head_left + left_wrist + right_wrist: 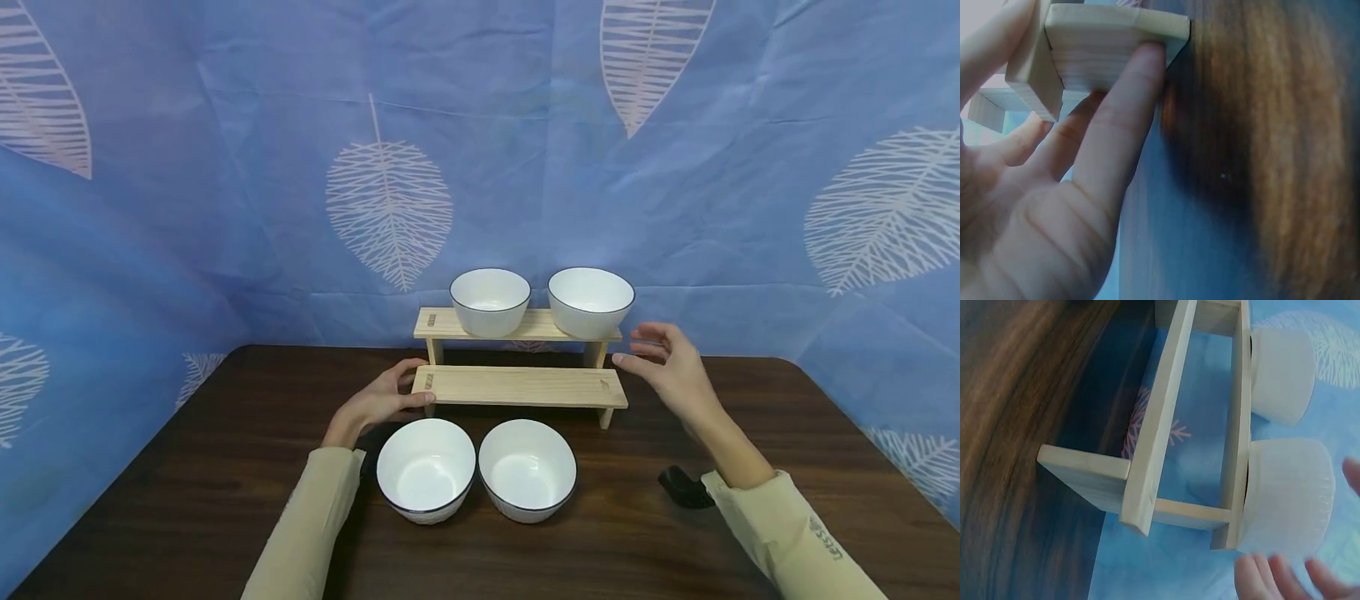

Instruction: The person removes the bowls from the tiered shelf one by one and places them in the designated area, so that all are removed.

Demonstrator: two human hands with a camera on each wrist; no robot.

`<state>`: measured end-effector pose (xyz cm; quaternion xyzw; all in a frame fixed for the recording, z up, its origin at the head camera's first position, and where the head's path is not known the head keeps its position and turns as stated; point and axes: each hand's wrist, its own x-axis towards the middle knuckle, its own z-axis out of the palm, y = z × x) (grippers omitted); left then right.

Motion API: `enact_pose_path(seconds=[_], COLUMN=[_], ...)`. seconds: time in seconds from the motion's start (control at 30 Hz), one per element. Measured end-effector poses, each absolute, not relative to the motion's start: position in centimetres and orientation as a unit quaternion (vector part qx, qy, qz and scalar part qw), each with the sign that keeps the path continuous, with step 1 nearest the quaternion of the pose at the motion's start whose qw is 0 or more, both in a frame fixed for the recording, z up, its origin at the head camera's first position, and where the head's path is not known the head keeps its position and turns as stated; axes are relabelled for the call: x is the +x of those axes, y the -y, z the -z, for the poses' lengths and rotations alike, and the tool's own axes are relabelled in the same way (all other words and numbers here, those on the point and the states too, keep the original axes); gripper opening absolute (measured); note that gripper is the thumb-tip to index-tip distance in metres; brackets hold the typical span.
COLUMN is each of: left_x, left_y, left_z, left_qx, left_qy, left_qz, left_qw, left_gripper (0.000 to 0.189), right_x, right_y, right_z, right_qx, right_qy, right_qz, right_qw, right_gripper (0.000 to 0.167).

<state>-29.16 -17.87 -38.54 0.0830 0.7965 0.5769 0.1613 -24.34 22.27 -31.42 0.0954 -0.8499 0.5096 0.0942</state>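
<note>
A two-tier wooden stand (pixel 517 386) stands on the table. My left hand (pixel 386 396) grips the left end of its lower step, and in the left wrist view a finger (pixel 1125 119) lies against the stand's leg (pixel 1104 47). On the upper step sit two white bowls with dark rims, a left one (pixel 491 302) and a right one (pixel 591 302). My right hand (pixel 671 367) is just off the stand's right end, near the right upper bowl, with its fingers apart and holding nothing. Two more white bowls, a left one (pixel 426 467) and a right one (pixel 527 469), stand side by side in front of the stand.
The dark wooden table (pixel 600 550) reaches back to a blue cloth (pixel 510 183) with white leaf prints. A small black object (pixel 684 487) lies beside the right sleeve (pixel 787 525).
</note>
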Motion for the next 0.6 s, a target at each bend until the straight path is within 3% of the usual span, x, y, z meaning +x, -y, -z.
enact_pose_path(seconds=[0.23, 0.6], left_x=[-29.1, -29.1], left_y=[17.7, 17.8], left_z=[38.4, 38.5], left_qx=[0.088, 0.096], left_qy=[-0.795, -0.794], left_qz=[-0.577, -0.579], left_qw=[0.163, 0.161], left_gripper=[0.073, 0.075], right_x=[-25.5, -27.0], right_y=[-22.3, -21.7], right_z=[31.3, 30.8], right_qx=[0.06, 0.076], right_qy=[0.823, 0.828], right_qz=[-0.546, -0.541], right_qw=[0.142, 0.126], right_gripper=[0.09, 0.101])
